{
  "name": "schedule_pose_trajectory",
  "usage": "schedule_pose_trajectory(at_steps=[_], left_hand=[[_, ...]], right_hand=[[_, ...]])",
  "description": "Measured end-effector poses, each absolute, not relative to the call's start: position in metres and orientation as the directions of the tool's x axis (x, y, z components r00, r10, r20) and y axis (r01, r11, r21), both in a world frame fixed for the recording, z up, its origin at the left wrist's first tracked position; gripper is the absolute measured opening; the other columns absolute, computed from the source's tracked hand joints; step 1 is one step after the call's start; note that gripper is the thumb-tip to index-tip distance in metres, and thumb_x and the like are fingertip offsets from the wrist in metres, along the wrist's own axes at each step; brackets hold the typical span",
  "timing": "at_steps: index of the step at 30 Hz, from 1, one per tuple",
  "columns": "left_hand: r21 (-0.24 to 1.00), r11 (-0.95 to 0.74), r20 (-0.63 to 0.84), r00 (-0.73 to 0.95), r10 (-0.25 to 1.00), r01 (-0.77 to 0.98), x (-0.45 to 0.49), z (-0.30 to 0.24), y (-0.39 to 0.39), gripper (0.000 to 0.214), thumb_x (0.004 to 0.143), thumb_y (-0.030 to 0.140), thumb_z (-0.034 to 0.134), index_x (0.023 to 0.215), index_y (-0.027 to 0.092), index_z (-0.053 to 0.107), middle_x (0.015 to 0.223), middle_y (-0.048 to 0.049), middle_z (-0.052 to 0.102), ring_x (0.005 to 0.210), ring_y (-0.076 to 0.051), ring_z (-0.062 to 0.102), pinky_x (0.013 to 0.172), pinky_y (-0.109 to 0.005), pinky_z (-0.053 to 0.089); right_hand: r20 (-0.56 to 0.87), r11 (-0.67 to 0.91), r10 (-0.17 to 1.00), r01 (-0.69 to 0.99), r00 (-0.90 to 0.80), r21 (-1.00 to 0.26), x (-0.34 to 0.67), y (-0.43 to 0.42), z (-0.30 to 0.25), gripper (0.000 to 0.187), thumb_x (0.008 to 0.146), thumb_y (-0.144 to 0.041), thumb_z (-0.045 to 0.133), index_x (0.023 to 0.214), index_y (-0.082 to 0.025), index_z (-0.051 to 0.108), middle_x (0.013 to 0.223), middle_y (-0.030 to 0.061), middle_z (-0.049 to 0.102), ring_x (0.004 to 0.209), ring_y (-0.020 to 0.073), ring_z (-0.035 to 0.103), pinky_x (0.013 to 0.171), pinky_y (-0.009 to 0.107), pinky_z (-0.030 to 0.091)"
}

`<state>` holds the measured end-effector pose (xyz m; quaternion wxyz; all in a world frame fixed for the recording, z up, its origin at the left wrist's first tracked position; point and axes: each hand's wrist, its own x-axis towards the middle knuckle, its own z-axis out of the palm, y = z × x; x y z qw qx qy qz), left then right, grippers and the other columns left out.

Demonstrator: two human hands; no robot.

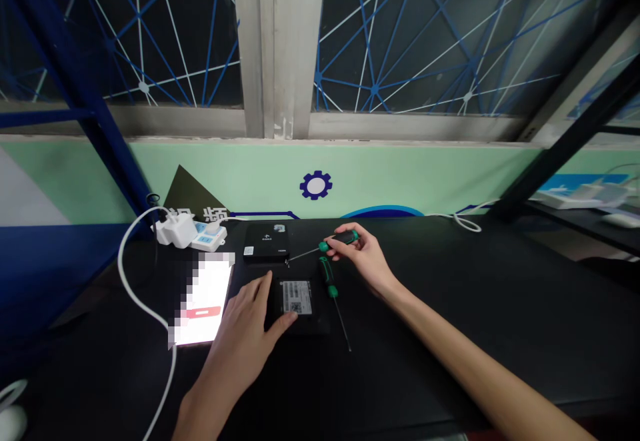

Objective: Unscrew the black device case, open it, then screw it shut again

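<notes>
My right hand (363, 254) is closed around the black and green handle of a screwdriver (340, 241). Its shaft points left, and the tip is at the lower right corner of a flat black box (266, 242), near tiny bits too small to name. My left hand (253, 314) lies at the left side of a dark rectangular device (296, 296) with a white printed label, possibly a drive. Its thumb and forefinger are spread along the device's edges. A second black and green screwdriver (328, 278) lies right of the device, its tip towards me.
A lit phone or tablet (207, 301), partly pixelated, lies left of my left hand. A white power strip (207, 236) with plugs stands behind it, and a white cable (131, 281) curves across the left. The black tabletop (475, 308) meets a green wall (400, 174).
</notes>
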<state>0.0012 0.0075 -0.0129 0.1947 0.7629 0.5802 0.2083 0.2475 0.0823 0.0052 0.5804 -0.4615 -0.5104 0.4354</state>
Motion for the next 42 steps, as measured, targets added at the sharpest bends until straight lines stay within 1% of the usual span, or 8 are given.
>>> schedule_pose_trajectory(at_steps=[6, 10, 16, 19, 26, 32, 37, 42], left_hand=[[0.542, -0.251, 0.084, 0.245, 0.966, 0.802, 0.001, -0.01, 0.006, 0.07, 0.094, 0.059, 0.046, 0.152, 0.02, 0.035, 0.151, -0.0143, 0.048, 0.138, -0.034, 0.045, 0.108, -0.052, 0.041], [0.572, -0.257, 0.093, 0.249, 0.964, 0.779, 0.001, -0.008, 0.004, 0.069, 0.095, 0.057, 0.048, 0.155, 0.026, 0.031, 0.15, -0.0109, 0.048, 0.138, -0.031, 0.045, 0.107, -0.05, 0.043], [0.568, -0.252, 0.079, 0.253, 0.964, 0.784, 0.001, -0.004, 0.005, 0.056, 0.095, 0.055, 0.049, 0.147, 0.036, 0.045, 0.147, -0.0073, 0.052, 0.137, -0.031, 0.046, 0.108, -0.052, 0.042], [0.55, -0.243, 0.07, 0.246, 0.967, 0.799, 0.002, -0.005, 0.006, 0.05, 0.094, 0.054, 0.05, 0.14, 0.035, 0.055, 0.148, -0.0088, 0.05, 0.139, -0.032, 0.044, 0.11, -0.054, 0.039], [0.586, -0.217, 0.072, 0.216, 0.974, 0.781, 0.003, -0.006, 0.007, 0.046, 0.093, 0.051, 0.054, 0.135, 0.035, 0.06, 0.147, -0.0083, 0.051, 0.138, -0.032, 0.046, 0.11, -0.053, 0.04], [0.633, -0.225, 0.119, 0.194, 0.974, 0.74, 0.003, -0.003, 0.008, 0.026, 0.09, 0.043, 0.059, 0.11, 0.029, 0.068, 0.142, -0.0062, 0.055, 0.134, -0.031, 0.05, 0.106, -0.049, 0.046], [0.616, -0.245, 0.116, 0.221, 0.968, 0.749, 0.003, -0.004, 0.007, 0.037, 0.092, 0.044, 0.056, 0.127, 0.034, 0.063, 0.145, -0.0064, 0.053, 0.134, -0.03, 0.05, 0.107, -0.05, 0.044], [0.589, -0.227, 0.086, 0.219, 0.972, 0.776, 0.003, -0.006, 0.007, 0.041, 0.094, 0.047, 0.052, 0.132, 0.035, 0.062, 0.148, -0.0081, 0.051, 0.136, -0.031, 0.049, 0.108, -0.051, 0.043]], right_hand=[[0.143, 0.149, 0.985, -0.057, 0.096, -0.987, 0.248, 0.08, 0.009, 0.044, 0.065, -0.046, 0.087, 0.09, -0.02, 0.06, 0.055, -0.0012, 0.068, 0.05, 0.0153, 0.062, 0.053, 0.027, 0.05], [0.134, 0.132, 0.989, 0.027, 0.069, -0.991, 0.246, 0.079, 0.008, 0.041, 0.067, -0.048, 0.084, 0.088, -0.02, 0.062, 0.045, -0.0051, 0.059, 0.039, 0.0114, 0.05, 0.043, 0.023, 0.04], [0.107, 0.096, 0.992, 0.15, 0.066, -0.984, 0.243, 0.078, 0.004, 0.042, 0.068, -0.053, 0.08, 0.087, -0.021, 0.062, 0.039, -0.0071, 0.053, 0.034, 0.0095, 0.04, 0.037, 0.021, 0.029], [0.105, 0.09, 0.991, 0.169, 0.084, -0.982, 0.242, 0.078, 0.005, 0.044, 0.067, -0.055, 0.08, 0.086, -0.02, 0.062, 0.039, -0.007, 0.052, 0.033, 0.0091, 0.039, 0.036, 0.021, 0.029], [0.122, 0.094, 0.983, 0.202, 0.135, -0.975, 0.247, 0.081, 0.006, 0.041, 0.068, -0.052, 0.079, 0.087, -0.019, 0.062, 0.039, -0.007, 0.05, 0.036, 0.0099, 0.042, 0.039, 0.02, 0.031], [0.129, 0.105, 0.984, 0.193, 0.119, -0.976, 0.247, 0.08, 0.008, 0.043, 0.066, -0.052, 0.08, 0.086, -0.019, 0.062, 0.039, -0.007, 0.05, 0.038, 0.011, 0.046, 0.04, 0.021, 0.033], [0.135, 0.118, 0.987, 0.184, 0.082, -0.976, 0.244, 0.078, 0.006, 0.044, 0.068, -0.054, 0.079, 0.088, -0.018, 0.062, 0.04, -0.0057, 0.053, 0.037, 0.0102, 0.044, 0.04, 0.021, 0.033], [0.141, 0.121, 0.985, 0.187, 0.102, -0.975, 0.245, 0.08, 0.004, 0.045, 0.069, -0.057, 0.077, 0.088, -0.019, 0.062, 0.041, -0.0052, 0.053, 0.037, 0.0099, 0.042, 0.04, 0.021, 0.032]])
